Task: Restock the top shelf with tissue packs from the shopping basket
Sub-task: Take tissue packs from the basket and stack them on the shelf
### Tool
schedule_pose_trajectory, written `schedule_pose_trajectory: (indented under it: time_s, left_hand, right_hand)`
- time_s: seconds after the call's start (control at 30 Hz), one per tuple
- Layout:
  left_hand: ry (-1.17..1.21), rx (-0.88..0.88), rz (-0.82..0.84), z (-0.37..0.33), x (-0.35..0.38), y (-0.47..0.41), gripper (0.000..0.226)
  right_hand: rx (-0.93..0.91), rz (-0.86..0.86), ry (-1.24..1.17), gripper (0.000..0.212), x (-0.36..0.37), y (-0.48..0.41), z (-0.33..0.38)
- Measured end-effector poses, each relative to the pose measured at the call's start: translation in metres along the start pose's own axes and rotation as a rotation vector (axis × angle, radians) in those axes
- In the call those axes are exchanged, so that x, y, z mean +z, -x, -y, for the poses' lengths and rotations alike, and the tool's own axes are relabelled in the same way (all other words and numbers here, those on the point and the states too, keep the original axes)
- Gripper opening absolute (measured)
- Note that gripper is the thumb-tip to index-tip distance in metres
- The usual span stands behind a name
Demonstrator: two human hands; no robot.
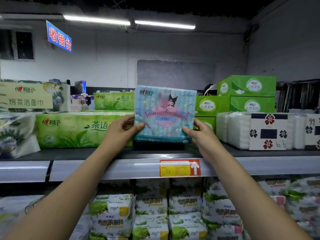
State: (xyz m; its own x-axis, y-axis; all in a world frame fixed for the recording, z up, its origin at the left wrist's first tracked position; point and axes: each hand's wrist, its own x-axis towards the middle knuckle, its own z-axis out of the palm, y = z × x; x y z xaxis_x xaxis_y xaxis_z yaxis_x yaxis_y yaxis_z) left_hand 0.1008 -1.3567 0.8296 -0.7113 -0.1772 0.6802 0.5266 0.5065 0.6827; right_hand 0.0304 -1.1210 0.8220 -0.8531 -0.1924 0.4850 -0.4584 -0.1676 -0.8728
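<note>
A light blue tissue pack (165, 111) with a pink heart and cartoon print stands upright on the top shelf (121, 154), in the gap between green packs. My left hand (123, 129) grips its lower left edge, thumb on the front. My right hand (199, 131) grips its lower right edge the same way. The pack's bottom sits at or just above the shelf surface. The shopping basket is out of view.
Long green tissue packs (76, 129) lie left of the gap and green boxes (245, 94) are stacked to the right. White cotton pad packs (251, 130) sit at the far right. A price tag (180, 168) is on the shelf rail, with more packs (152, 210) below.
</note>
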Motion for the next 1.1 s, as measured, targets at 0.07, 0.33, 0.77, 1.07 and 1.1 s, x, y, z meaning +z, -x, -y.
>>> schedule_pose_trajectory:
  time_s: [0.07,0.33,0.77,1.07,1.1]
  left_hand:
    - [0.040,-0.039,-0.007,0.0005,0.0001,-0.0002,0.067]
    - [0.024,-0.056,-0.026,0.0015,0.0027,0.0010,0.023]
    - [0.013,-0.047,-0.064,0.0063,0.0013,-0.0013,0.051]
    - [-0.006,-0.013,-0.006,0.0055,0.0021,-0.0024,0.040]
    - [0.024,-0.023,-0.002,0.0058,0.0021,-0.0024,0.038]
  right_hand:
    - [0.009,0.008,0.004,0.045,0.0006,0.0013,0.0007]
    - [0.063,0.046,-0.096,0.046,-0.0032,0.0009,0.0041]
    - [0.130,0.018,0.022,0.052,-0.0024,0.0004,0.0038]
    - [0.131,0.018,0.093,0.047,0.0009,0.0034,0.0064]
    - [0.130,0.015,0.107,0.048,0.0007,0.0031,0.0054]
